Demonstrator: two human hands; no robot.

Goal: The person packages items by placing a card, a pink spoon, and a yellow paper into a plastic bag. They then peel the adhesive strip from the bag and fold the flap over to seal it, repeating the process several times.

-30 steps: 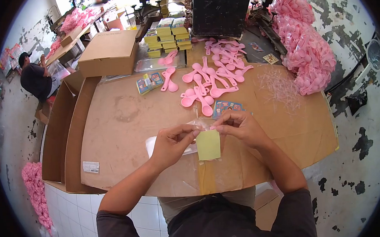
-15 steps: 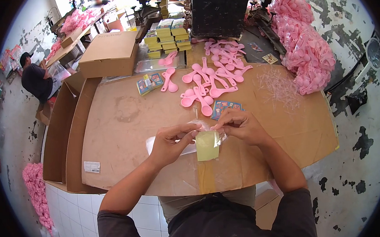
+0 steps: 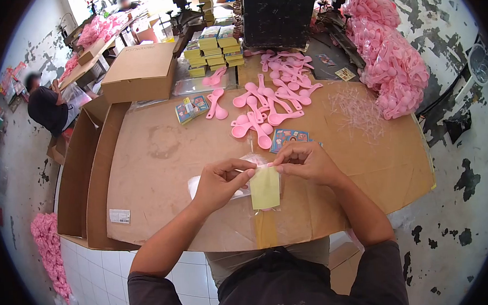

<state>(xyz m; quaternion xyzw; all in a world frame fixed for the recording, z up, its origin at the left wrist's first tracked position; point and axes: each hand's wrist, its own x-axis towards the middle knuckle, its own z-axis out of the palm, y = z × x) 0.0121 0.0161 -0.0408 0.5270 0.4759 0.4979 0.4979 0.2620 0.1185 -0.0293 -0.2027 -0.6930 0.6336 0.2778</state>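
Observation:
Between my hands hangs a small clear plastic bag (image 3: pixel 267 207) with a pale yellow card (image 3: pixel 264 187) in it. My left hand (image 3: pixel 219 182) pinches the bag's top left corner, and my right hand (image 3: pixel 306 163) pinches the top right corner. A bit of pink shows at the upper edge, too small to make out. Beneath my left hand lie more clear plastic bags (image 3: pixel 194 185). Just beyond my right hand are blue printed cards (image 3: pixel 288 137). Pink measuring spoons (image 3: pixel 275 117) form a loose pile past them.
Card stacks (image 3: pixel 192 109) lie left of the spoons, with more stacks (image 3: pixel 211 44) behind. A closed cardboard box (image 3: pixel 140 69) and a long open carton (image 3: pixel 80 183) flank the table's left. Plastic strips (image 3: pixel 357 110) and bagged pink spoons (image 3: pixel 393 56) are right. A person (image 3: pixel 45 102) sits far left.
The bag with the yellow card now hangs flatter and straighter, its top edge drawn between my fingertips. Both hands stay in almost the same place.

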